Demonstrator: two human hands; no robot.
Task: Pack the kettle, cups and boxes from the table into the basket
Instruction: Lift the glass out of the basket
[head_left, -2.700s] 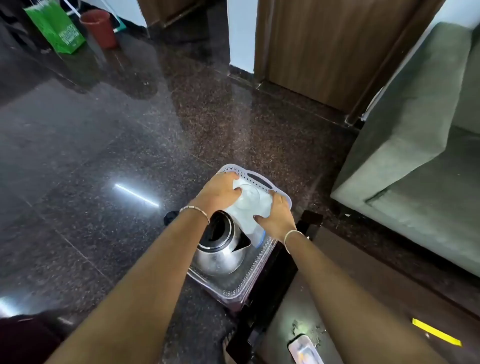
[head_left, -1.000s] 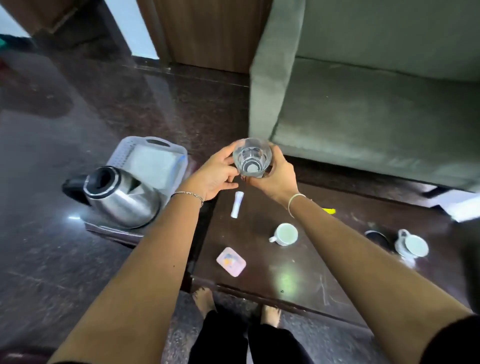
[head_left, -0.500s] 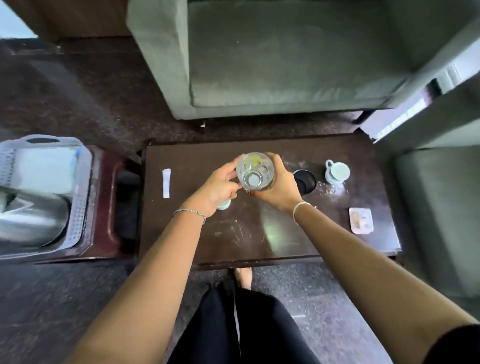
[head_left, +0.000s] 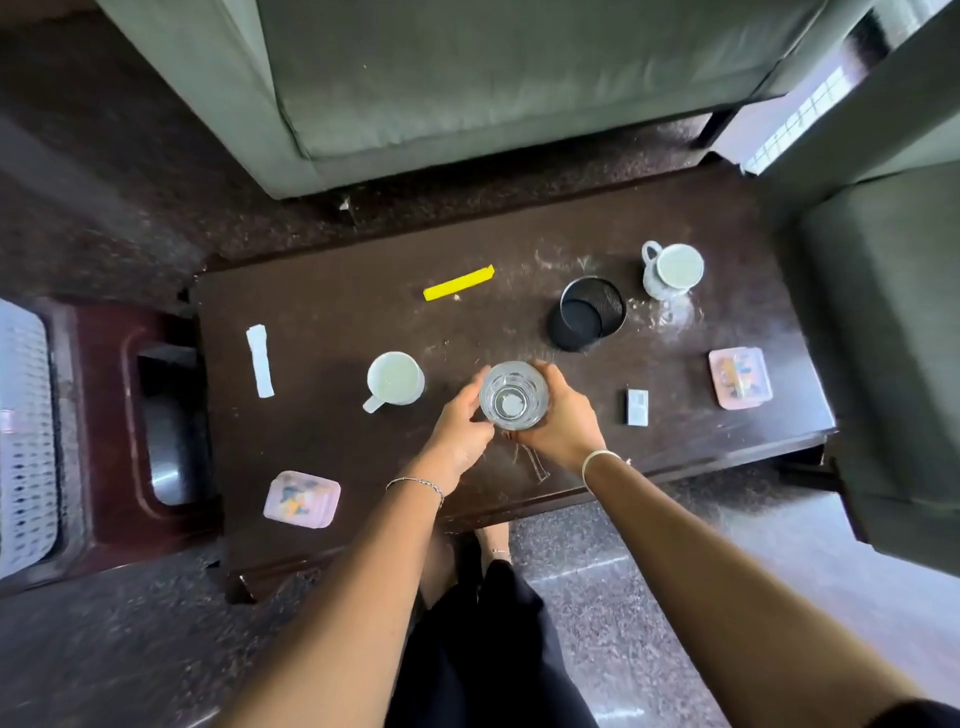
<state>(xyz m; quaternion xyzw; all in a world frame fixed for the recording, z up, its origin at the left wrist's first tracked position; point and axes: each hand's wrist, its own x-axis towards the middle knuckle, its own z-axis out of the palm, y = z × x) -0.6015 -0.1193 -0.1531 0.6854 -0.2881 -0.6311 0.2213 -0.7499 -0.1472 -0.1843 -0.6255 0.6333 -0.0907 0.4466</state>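
A clear drinking glass (head_left: 513, 396) stands upright over the middle of the dark wooden table (head_left: 332, 317). My left hand (head_left: 460, 434) and my right hand (head_left: 558, 415) hold it from either side. A white mug (head_left: 394, 380) sits just left of the glass, and another white mug (head_left: 672, 269) stands at the far right. One pink box (head_left: 302, 499) lies at the near left, a second pink box (head_left: 740, 384) at the right edge. The white basket (head_left: 23, 436) shows only its rim at the far left, on a dark red stool (head_left: 104, 395). The kettle is out of view.
A black mesh cup (head_left: 589, 313) stands behind the glass. A yellow strip (head_left: 458, 282), a white sachet (head_left: 260, 360) and a small white box (head_left: 637, 407) lie on the table. Green sofas (head_left: 467, 78) close in behind and at the right. My legs are below the table edge.
The view swung from the basket to the table. Both hands left the white thing in the basket, then carried the glass from the table's left end down towards the table's middle.
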